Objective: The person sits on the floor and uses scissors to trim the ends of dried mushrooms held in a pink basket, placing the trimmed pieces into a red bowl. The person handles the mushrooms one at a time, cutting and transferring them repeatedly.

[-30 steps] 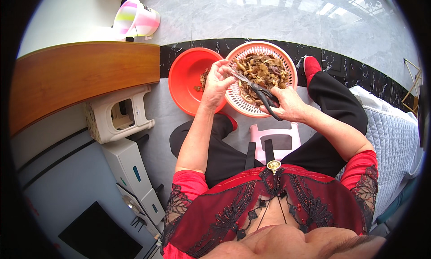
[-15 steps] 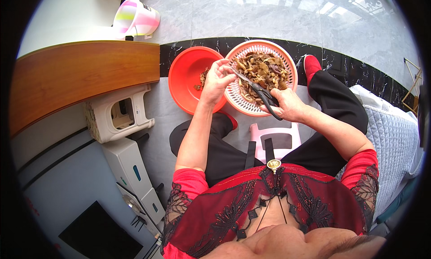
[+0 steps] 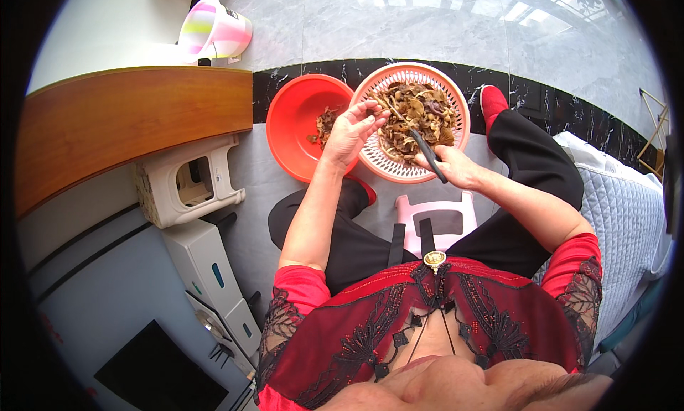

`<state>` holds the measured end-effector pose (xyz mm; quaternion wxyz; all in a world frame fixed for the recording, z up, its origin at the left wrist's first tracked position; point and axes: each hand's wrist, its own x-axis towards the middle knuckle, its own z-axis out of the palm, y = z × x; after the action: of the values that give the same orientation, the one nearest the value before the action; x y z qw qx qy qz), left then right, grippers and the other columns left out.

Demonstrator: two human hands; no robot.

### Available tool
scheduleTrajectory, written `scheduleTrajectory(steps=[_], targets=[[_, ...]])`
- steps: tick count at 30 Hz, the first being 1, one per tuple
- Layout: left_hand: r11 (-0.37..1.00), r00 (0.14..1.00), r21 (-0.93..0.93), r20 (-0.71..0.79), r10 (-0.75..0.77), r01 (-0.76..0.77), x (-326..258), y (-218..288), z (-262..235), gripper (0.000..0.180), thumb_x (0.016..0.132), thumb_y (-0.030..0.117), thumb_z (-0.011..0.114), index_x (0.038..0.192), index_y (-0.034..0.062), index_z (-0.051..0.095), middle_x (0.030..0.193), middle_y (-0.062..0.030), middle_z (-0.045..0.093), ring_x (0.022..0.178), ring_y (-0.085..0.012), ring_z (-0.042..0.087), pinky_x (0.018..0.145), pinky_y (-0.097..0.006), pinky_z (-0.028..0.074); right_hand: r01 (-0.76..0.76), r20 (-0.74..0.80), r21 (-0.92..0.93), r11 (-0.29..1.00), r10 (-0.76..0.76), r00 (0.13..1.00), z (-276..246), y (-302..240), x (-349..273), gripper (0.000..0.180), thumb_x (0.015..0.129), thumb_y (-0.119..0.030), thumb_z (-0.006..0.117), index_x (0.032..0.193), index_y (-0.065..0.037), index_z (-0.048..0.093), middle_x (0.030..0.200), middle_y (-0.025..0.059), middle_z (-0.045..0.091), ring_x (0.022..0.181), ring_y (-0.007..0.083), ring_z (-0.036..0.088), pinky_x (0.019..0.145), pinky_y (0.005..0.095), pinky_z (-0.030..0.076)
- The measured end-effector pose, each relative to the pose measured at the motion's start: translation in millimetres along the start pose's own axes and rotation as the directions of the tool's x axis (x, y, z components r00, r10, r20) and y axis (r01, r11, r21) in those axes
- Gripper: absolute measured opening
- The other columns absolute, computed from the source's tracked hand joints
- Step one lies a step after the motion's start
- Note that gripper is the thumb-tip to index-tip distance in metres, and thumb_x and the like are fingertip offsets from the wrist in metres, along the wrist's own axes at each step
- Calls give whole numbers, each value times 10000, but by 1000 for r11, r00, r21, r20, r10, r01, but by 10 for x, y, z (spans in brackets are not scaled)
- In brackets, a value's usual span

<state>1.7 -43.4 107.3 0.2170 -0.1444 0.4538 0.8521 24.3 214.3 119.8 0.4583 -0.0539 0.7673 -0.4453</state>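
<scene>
Brown mushroom piece (image 3: 385, 103) pinched in left hand (image 3: 349, 129); right hand (image 3: 456, 165) grips scissors (image 3: 420, 142), over colander (image 3: 388, 165).

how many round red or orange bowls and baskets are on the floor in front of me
2: a solid red basin on the left, and a slotted strainer basket full of brown pieces touching its right side. None seem hidden.

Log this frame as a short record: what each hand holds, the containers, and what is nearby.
left hand: pinches a brown piece over the basket's left rim
right hand: grips dark scissors, blades pointing at that piece
basket: pink, perforated, full of brown dried pieces
bowl: red, left of the basket, a few pieces inside
stool: pink, between the legs
nearby: wooden tabletop, striped cup
</scene>
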Motion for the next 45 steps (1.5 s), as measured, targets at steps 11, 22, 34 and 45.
scheduleTrajectory(steps=[11,22,34,45], targets=[[975,976,198,-208,-59,101,-23,14,70,199,875,44,631,1059,-22,595,1026,-124,649,927,-231,668,771,-282,576,13,28,125,992,-17,999,-28,115,210,797,819,-668,514,857,123,605,713,205,612,718,258,610,672,362,468],[1000,947,-21,-320,-6,0,48,-71,-331,221,986,108,432,1107,-29,556,1104,-177,619,994,-288,640,820,-336,558,55,35,188,981,-62,997,-87,-70,152,657,860,-593,528,868,61,595,707,105,567,683,157,537,618,300,416],[1000,639,19,-769,18,-6,72,-285,-1363,540,826,-150,527,1328,-116,334,1132,-242,552,946,-323,637,802,-330,575,50,22,211,976,-56,998,-106,-121,189,491,894,-542,535,802,-60,541,619,-13,488,556,70,475,507,227,376],[898,640,419,-728,245,134,71,-221,-1148,431,837,-16,614,1246,-28,476,920,-142,640,692,-160,641,557,-226,512,100,-45,212,972,-92,995,-202,-204,156,484,894,-531,545,810,-54,546,624,-9,473,566,80,462,506,239,364]])
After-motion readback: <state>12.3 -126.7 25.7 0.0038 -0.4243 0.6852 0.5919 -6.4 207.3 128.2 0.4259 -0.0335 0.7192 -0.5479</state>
